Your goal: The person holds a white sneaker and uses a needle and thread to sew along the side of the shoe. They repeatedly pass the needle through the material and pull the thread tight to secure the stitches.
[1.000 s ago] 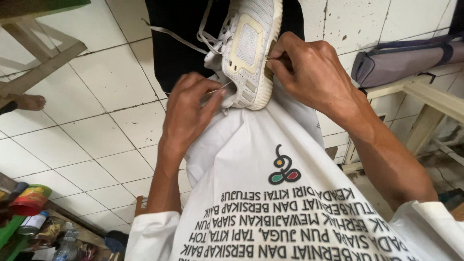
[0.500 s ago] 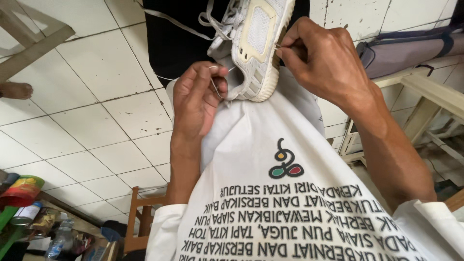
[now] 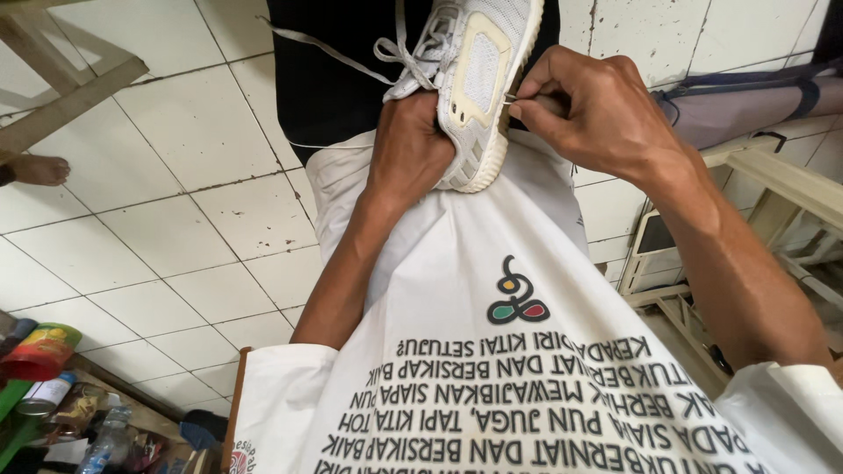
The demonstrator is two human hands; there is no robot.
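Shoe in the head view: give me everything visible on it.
The sneaker is white and grey mesh, turned sole-up over the lap, toe toward the camera. Its pale sole looks rubbery and has a yellowish rim. Loose grey laces trail left. The left hand grips its side; the right hand pinches a thin needle at the sole's edge.

- My left hand (image 3: 408,149) and right hand (image 3: 601,114) are bare: no gloves, rings or watch.
- My forearms are bare too.
- I wear a white short-sleeved shirt (image 3: 492,386) with rows of black lettering.
- A small looped emblem (image 3: 518,294) in black, green and red sits above the lettering.
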